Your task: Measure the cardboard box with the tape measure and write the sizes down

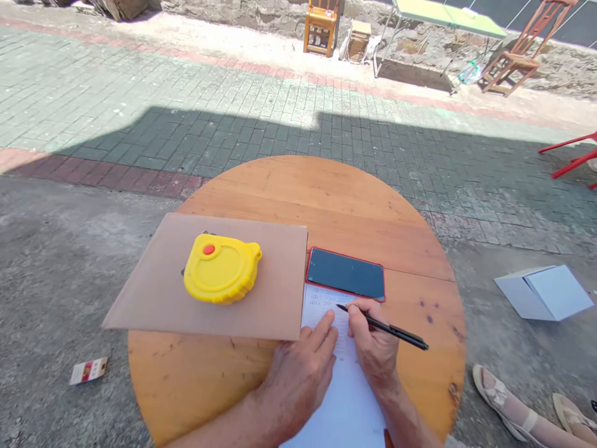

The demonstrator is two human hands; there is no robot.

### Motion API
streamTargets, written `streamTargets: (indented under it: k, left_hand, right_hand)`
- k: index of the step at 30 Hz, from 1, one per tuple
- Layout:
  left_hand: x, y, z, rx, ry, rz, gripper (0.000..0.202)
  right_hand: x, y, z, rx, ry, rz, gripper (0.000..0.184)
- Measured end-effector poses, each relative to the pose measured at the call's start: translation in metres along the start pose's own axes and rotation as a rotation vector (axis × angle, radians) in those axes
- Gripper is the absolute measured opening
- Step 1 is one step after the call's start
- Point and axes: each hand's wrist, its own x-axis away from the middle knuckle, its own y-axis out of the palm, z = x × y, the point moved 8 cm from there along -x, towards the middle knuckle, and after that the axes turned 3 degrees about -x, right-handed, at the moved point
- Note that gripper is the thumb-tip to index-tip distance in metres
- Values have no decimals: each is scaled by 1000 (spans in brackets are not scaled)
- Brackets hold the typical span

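On the round wooden table lies a sheet of lined paper point(342, 404) with a few handwritten lines at its top. My right hand point(375, 348) grips a black pen point(396, 331), its tip close to the paper just below the writing. Flat on the paper's left side rests my left hand point(303, 367), fingers stretched out. A phone point(346, 272) in a red case covers the paper's top edge, its screen dark. Left of it, a yellow tape measure point(221, 269) with a red button sits on a brown cardboard sheet point(275, 280).
The cardboard overhangs the left edge of the round table point(303, 193). On the ground are a folded white card point(543, 292) and a small packet point(88, 371). A person's sandalled feet point(499, 395) are at lower right. Chairs point(320, 28) and a green folding table point(450, 14) stand by the wall.
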Motion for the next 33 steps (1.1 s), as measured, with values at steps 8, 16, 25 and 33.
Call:
streamTargets:
  k: [8, 16, 25, 33]
  left_hand:
    - [-1, -4, 0, 25, 3, 37, 34]
    - [-2, -4, 0, 34, -4, 36, 34]
    - [-1, -1, -1, 19, -9, 29, 35]
    - [0, -1, -1, 18, -12, 14, 36]
  right_hand:
    - [-1, 3, -6, 35, -29, -4, 19]
    - [-3, 4, -17, 101, -120, 4, 19]
    - [-3, 5, -14, 100, -98, -7, 20]
    - [-1, 4, -6, 72, -40, -29, 20]
